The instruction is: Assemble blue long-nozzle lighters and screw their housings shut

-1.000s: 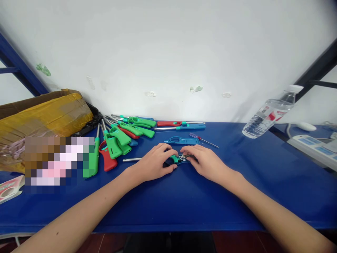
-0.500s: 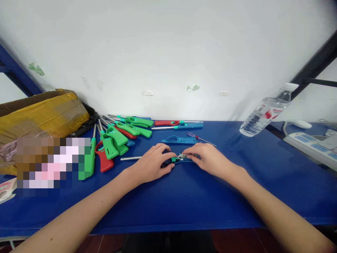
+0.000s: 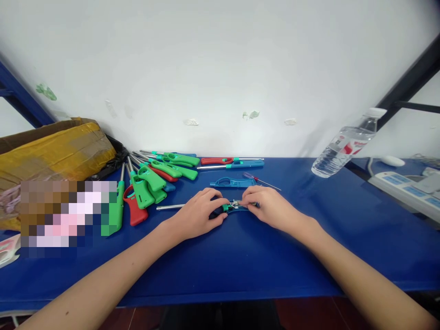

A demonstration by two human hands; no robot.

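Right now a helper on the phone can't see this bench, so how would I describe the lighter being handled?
On the blue table, just right of the heap of green and red lighters, the opened lighter lies flat between the left hand and the right hand. Unlike its closed neighbours, it lies open, small metal parts showing, and its metal tube points left.

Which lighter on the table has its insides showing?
The blue lighter between the left hand and right hand: metal parts exposed, unlike the closed green and red lighters.

Left hand (image 3: 197,215), right hand (image 3: 271,208) curled, fingertips close.
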